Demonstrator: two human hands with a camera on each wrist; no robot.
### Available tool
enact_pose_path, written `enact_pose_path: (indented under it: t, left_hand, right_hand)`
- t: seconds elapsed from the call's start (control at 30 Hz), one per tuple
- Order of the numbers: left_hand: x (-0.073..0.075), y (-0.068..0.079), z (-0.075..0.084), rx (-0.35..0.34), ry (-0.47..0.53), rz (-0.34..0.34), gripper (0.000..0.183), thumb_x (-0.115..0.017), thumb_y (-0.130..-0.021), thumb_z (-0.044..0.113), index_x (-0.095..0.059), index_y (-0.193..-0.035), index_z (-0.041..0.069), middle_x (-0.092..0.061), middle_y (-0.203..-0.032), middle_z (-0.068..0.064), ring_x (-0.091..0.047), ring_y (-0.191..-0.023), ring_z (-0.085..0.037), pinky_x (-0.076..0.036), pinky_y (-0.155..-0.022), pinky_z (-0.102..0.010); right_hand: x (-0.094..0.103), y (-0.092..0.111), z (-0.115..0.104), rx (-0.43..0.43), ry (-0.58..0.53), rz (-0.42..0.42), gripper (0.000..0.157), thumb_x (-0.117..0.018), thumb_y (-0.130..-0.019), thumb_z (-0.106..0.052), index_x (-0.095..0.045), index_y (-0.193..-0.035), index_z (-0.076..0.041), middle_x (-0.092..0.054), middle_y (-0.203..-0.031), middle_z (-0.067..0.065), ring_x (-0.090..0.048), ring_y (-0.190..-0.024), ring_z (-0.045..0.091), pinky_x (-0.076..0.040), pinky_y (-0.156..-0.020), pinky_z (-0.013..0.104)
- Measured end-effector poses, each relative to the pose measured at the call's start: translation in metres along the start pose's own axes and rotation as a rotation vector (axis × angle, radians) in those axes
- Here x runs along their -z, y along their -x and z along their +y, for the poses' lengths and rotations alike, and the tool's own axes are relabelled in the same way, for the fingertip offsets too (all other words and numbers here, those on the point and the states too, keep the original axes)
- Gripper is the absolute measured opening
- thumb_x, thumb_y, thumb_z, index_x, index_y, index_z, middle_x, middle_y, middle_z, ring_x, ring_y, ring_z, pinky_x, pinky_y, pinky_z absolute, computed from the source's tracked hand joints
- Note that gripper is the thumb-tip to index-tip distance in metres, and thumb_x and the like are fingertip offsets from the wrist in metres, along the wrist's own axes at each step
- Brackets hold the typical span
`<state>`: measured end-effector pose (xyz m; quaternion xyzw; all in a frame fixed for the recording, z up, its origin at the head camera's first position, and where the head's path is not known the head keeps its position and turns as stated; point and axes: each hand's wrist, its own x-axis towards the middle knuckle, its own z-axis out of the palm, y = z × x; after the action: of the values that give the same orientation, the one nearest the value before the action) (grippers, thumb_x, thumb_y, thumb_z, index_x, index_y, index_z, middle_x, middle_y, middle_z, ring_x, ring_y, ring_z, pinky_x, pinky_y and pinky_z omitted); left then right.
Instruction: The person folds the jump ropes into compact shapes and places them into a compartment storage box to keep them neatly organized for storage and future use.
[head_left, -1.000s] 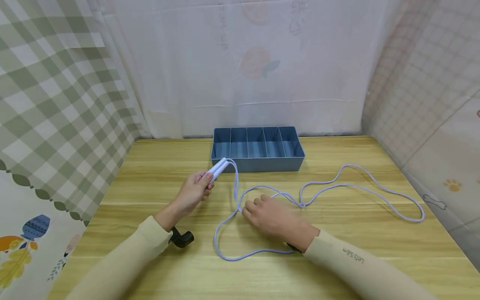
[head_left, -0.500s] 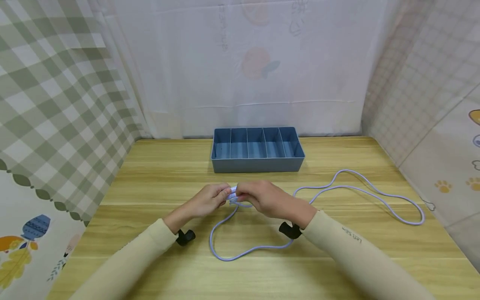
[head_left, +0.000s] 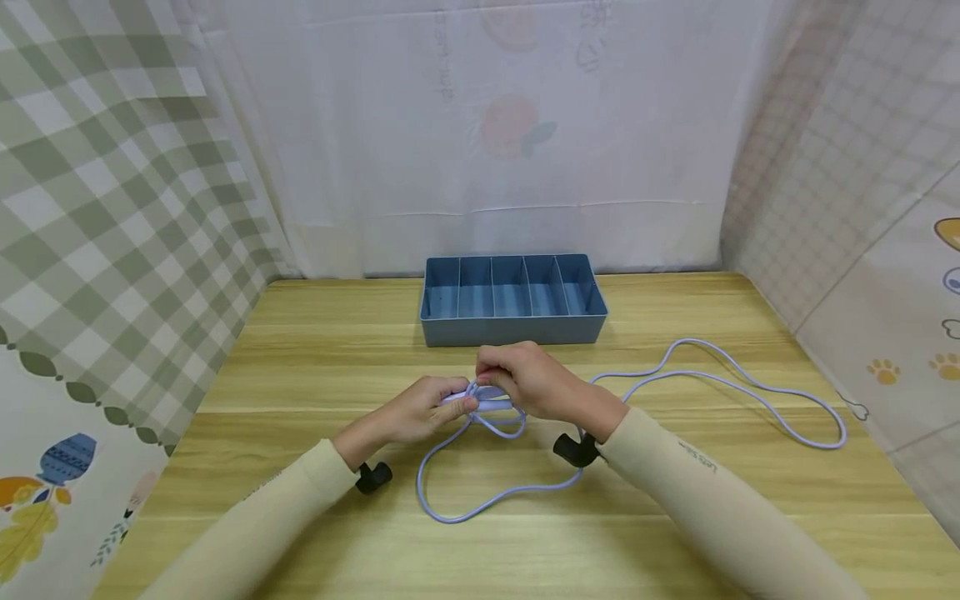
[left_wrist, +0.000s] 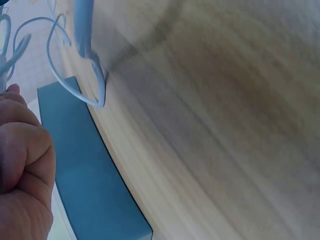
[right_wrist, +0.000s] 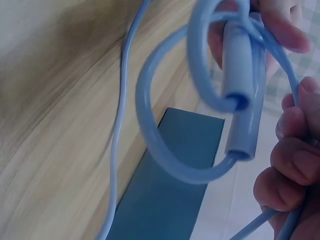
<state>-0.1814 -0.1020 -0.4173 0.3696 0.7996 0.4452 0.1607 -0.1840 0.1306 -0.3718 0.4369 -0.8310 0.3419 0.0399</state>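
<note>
A pale lilac skipping rope [head_left: 457,522] has two handles [right_wrist: 238,65] lying side by side. My left hand [head_left: 416,411] grips these handles, with the thumb on top. In the right wrist view, two loops of rope curl out of the handle ends, and a strand crosses over the handles. My right hand [head_left: 534,383] pinches the rope between thumb and curled fingers, just right of the left hand. In the left wrist view, the left hand's curled fingers [left_wrist: 25,150] show at the edge; their hold on the handles is mostly out of frame.
Behind the hands, a blue-grey divided box [head_left: 516,332] with several compartments stands near the back of the wooden table [head_left: 337,333]. The rope's remaining length trails rightward in a long loop. Cloth curtains [head_left: 480,167] surround the back and sides.
My left hand has brought the handles down and right, turning them to point rightward. My right hand has risen from the table with rope, which now crosses the handles.
</note>
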Motion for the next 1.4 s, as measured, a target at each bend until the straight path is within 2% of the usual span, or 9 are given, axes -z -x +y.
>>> enact_pose_path:
  t: [0.23,0.47,0.6,0.83,0.93,1.03,1.17,1.3,1.4]
  left_hand:
    - [-0.004,-0.002,0.001,0.017,0.044,-0.034,0.021,-0.057,-0.108,0.024,-0.066,-0.097,0.008,-0.054,-0.077,0.002,-0.049,-0.071,-0.010,-0.041,-0.066,-0.024]
    - [-0.001,-0.001,0.005,0.009,0.128,-0.057,0.023,-0.052,-0.110,0.019,-0.064,-0.095,0.005,-0.047,-0.071,0.004,-0.042,-0.064,-0.009,-0.035,-0.060,-0.023]
    - [0.001,0.001,0.007,0.010,0.214,-0.082,0.026,-0.049,-0.111,0.020,-0.061,-0.094,0.004,-0.044,-0.069,0.004,-0.038,-0.059,-0.008,-0.031,-0.056,-0.021]
    - [0.002,0.002,0.005,0.039,0.476,-0.060,0.035,-0.043,-0.113,0.027,-0.056,-0.100,-0.002,-0.042,-0.069,0.000,-0.035,-0.055,-0.008,-0.027,-0.050,-0.021]
    - [0.001,-0.001,0.009,0.075,0.602,-0.011,0.038,-0.041,-0.113,0.032,-0.054,-0.107,-0.003,-0.040,-0.071,-0.001,-0.034,-0.056,-0.008,-0.025,-0.050,-0.022]
    - [0.000,-0.005,0.013,0.108,0.694,0.082,0.037,-0.038,-0.113,0.033,-0.052,-0.110,-0.002,-0.038,-0.072,-0.001,-0.032,-0.055,-0.007,-0.024,-0.050,-0.021]
    - [-0.001,-0.011,0.017,0.136,0.758,0.221,0.031,-0.037,-0.114,0.029,-0.048,-0.105,0.001,-0.036,-0.073,-0.001,-0.030,-0.054,-0.006,-0.022,-0.049,-0.021]
    - [-0.002,-0.015,0.017,0.192,0.718,0.336,0.028,-0.040,-0.113,0.028,-0.047,-0.103,0.002,-0.038,-0.074,-0.002,-0.032,-0.056,-0.007,-0.025,-0.049,-0.020]
    - [-0.004,-0.016,0.014,0.243,0.589,0.441,0.028,-0.045,-0.112,0.028,-0.050,-0.102,0.002,-0.043,-0.074,-0.002,-0.037,-0.057,-0.009,-0.030,-0.049,-0.020]
  right_hand:
    - [0.002,-0.001,0.009,0.025,-0.040,-0.019,0.010,-0.071,-0.097,-0.005,-0.072,-0.089,-0.012,-0.069,-0.083,-0.003,-0.055,-0.069,0.005,-0.049,-0.064,0.024]
    - [0.009,0.000,0.024,-0.048,-0.154,-0.095,0.007,-0.067,-0.099,-0.009,-0.074,-0.101,-0.010,-0.072,-0.096,-0.001,-0.064,-0.083,0.010,-0.054,-0.075,0.027]
    - [0.012,0.002,0.032,-0.076,-0.228,-0.121,0.013,-0.065,-0.101,-0.006,-0.073,-0.110,-0.004,-0.074,-0.104,0.003,-0.067,-0.094,0.012,-0.056,-0.083,0.029]
    - [0.009,0.013,0.048,-0.212,-0.270,-0.023,0.015,-0.063,-0.100,-0.001,-0.074,-0.110,0.000,-0.074,-0.094,0.008,-0.061,-0.078,0.013,-0.052,-0.069,0.027]
    - [0.004,0.018,0.051,-0.249,-0.215,-0.022,0.013,-0.061,-0.101,0.001,-0.073,-0.104,0.001,-0.072,-0.089,0.009,-0.058,-0.074,0.012,-0.050,-0.067,0.027]
    - [-0.004,0.020,0.047,-0.285,-0.130,-0.043,0.015,-0.059,-0.103,-0.002,-0.069,-0.093,0.001,-0.066,-0.079,0.007,-0.051,-0.068,0.010,-0.043,-0.062,0.025]
    - [-0.014,0.022,0.039,-0.297,0.017,-0.078,0.018,-0.054,-0.106,-0.006,-0.068,-0.097,0.000,-0.057,-0.074,0.000,-0.047,-0.066,0.009,-0.042,-0.061,0.026]
    - [-0.025,0.027,0.026,-0.223,0.226,-0.107,0.009,-0.056,-0.105,-0.006,-0.063,-0.099,-0.006,-0.058,-0.080,-0.001,-0.053,-0.071,0.012,-0.049,-0.066,0.032]
    - [-0.033,0.033,0.014,-0.134,0.391,-0.139,0.006,-0.058,-0.101,-0.003,-0.057,-0.099,-0.008,-0.058,-0.084,-0.001,-0.056,-0.074,0.015,-0.050,-0.069,0.035]
